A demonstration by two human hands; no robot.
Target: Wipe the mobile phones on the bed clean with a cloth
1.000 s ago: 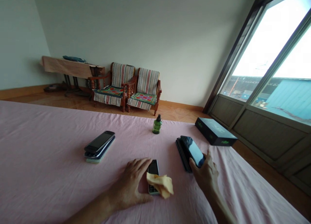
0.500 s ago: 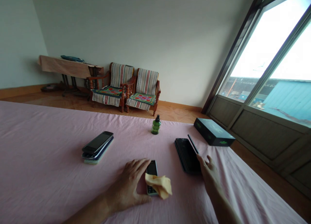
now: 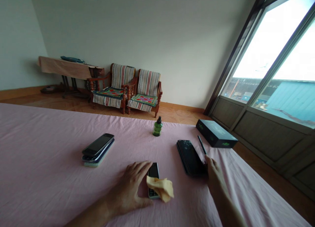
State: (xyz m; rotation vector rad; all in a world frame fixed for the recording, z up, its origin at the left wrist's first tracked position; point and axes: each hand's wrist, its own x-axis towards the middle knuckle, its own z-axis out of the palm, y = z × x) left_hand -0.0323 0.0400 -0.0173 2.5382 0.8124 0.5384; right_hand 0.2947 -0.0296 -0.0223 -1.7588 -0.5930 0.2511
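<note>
A keypad phone (image 3: 154, 171) lies on the pink sheet. My left hand (image 3: 131, 184) curves around its left side, fingertips at the top edge and thumb by the bottom, holding it in place. A crumpled yellow cloth (image 3: 163, 188) covers part of its keys. To the right, my right hand (image 3: 214, 169) grips a thin dark phone (image 3: 201, 144) seen nearly edge-on, tilted up; the fingers hide its lower end. Just left of that hand, a stack of dark phones (image 3: 192, 157) lies flat, its top screen showing smudges.
Another stack of phones (image 3: 98, 145) lies at left on the sheet (image 3: 49, 148). A green spray bottle (image 3: 157, 127) stands at the far middle. A black box (image 3: 216, 133) sits at the far right, near the bed's edge. Beyond are two wooden chairs (image 3: 145, 99).
My right hand has moved slightly right with the thin phone, away from the stack, uncovering more of the top screen. My left hand, the keypad phone and the cloth have stayed put.
</note>
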